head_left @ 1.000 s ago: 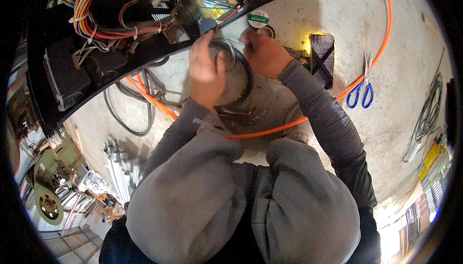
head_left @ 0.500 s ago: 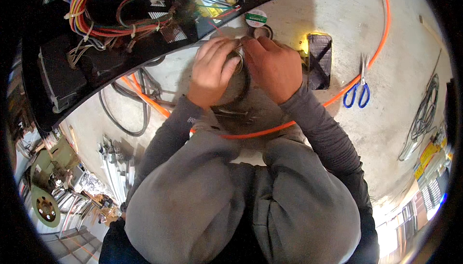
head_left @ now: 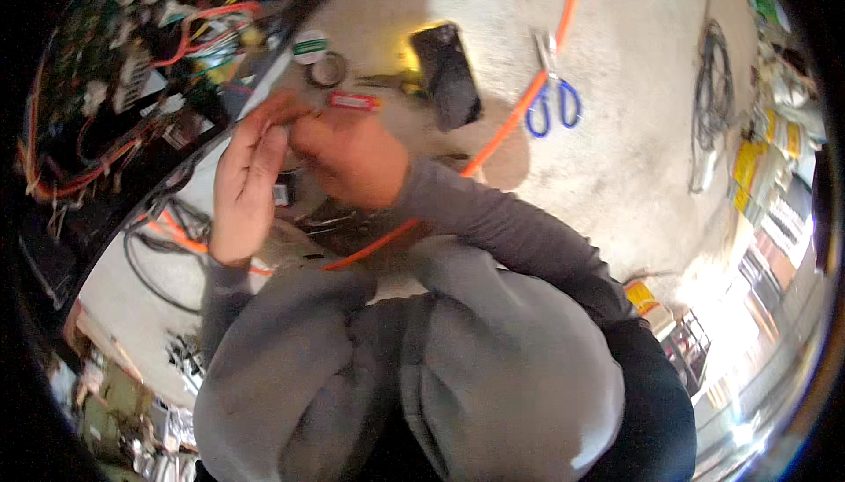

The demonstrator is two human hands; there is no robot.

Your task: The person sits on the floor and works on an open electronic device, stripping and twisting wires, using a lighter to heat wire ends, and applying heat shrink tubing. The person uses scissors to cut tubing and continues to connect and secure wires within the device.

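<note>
In front of my knees, my left hand (head_left: 248,187) and my right hand (head_left: 356,158) meet at the fingertips. The left fingers reach forward, pressed close together with the thumb against them. On the right hand, the fingers are curled in toward the left fingertips. Motion blur hides whatever small thing is between them. Just beyond the hands lie a dark roll of tape (head_left: 326,69), a green and white disc (head_left: 310,47) and a small red and white piece (head_left: 354,101). At the left, a black panel (head_left: 167,161) carries bundled coloured wires (head_left: 207,37).
An orange cable (head_left: 506,125) crosses the concrete floor, under blue-handled scissors (head_left: 554,105). A dark rectangular object (head_left: 447,77) with a yellow glow lies nearby. Black cables (head_left: 158,262) loop at the left; a coiled grey cable (head_left: 711,99) lies far right.
The view has swung, so the floor things appear further left. My hands stay together, the left fingers now straighter. The red and white piece has come into sight beside the tape roll.
</note>
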